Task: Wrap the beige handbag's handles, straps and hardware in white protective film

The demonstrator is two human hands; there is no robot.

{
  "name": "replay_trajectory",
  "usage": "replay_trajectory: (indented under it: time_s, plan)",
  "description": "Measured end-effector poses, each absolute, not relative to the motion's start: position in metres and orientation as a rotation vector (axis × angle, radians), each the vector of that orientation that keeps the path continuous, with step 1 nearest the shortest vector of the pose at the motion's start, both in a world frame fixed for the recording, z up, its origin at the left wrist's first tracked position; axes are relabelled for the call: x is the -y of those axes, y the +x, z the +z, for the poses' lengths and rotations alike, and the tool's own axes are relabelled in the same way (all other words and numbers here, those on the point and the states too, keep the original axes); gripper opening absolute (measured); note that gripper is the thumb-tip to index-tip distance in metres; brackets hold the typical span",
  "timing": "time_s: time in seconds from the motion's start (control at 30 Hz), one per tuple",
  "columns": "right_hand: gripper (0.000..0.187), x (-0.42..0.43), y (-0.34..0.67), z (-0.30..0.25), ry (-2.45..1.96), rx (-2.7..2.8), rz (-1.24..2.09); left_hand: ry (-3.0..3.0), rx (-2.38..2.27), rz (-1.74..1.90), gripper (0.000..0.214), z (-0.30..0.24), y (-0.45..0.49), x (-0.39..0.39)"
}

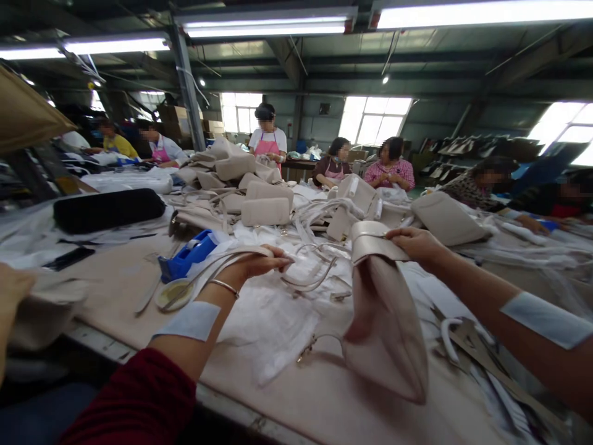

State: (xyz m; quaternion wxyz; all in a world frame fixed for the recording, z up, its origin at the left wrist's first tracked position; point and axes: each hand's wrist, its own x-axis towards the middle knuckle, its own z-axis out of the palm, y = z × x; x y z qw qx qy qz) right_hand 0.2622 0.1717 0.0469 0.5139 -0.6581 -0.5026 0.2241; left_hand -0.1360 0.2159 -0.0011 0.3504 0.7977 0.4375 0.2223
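A beige handbag (386, 334) is tilted over the table, its flap raised. My right hand (414, 244) is closed on the edge of the flap (376, 241). My left hand (264, 262) is closed, its fingers pinched on a thin beige strap (227, 256) that passes over the hand and trails back past the wrist. Another stretch of strap curves between the hand and the bag. A metal clasp (306, 351) on a short strap lies at the bag's left side. White tissue paper (269, 321) is spread beneath both hands.
A blue tape dispenser (188, 254) and a small round dish (175, 293) stand left of my left arm. Scissors (449, 340) and loose strips lie at right. Beige bags (266, 210) are heaped behind. Several people sit or stand across the table; another person's hand (13, 287) shows at left.
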Motion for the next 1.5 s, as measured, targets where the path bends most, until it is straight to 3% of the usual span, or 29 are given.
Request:
replay_trajectory:
  time_s: [0.23,0.5,0.83,1.0,1.07,1.5]
  plan:
    - [0.026,-0.221,0.191,0.010,-1.943,1.747,0.634,1.969,-1.178,0.778,0.043,-0.016,-0.153,-0.215]
    - [0.020,-0.215,0.105,0.012,-1.647,2.188,0.387,1.743,-1.104,0.897,0.040,-0.039,-0.173,-0.213]
    - [0.055,-0.183,0.010,-0.013,-1.653,2.047,1.018,1.489,-1.016,0.858,0.036,-0.055,-0.152,-0.213]
    - [0.031,-0.182,0.013,-0.028,-1.536,1.630,1.529,1.505,-1.029,0.817,0.036,-0.061,-0.144,-0.212]
    - [0.021,-0.182,0.018,-0.034,-1.580,1.579,1.500,1.516,-1.090,0.845,0.035,-0.063,-0.145,-0.215]
    - [0.021,-0.168,0.091,-0.043,-1.383,1.693,1.283,1.717,-1.941,0.968,0.024,-0.068,-0.178,-0.254]
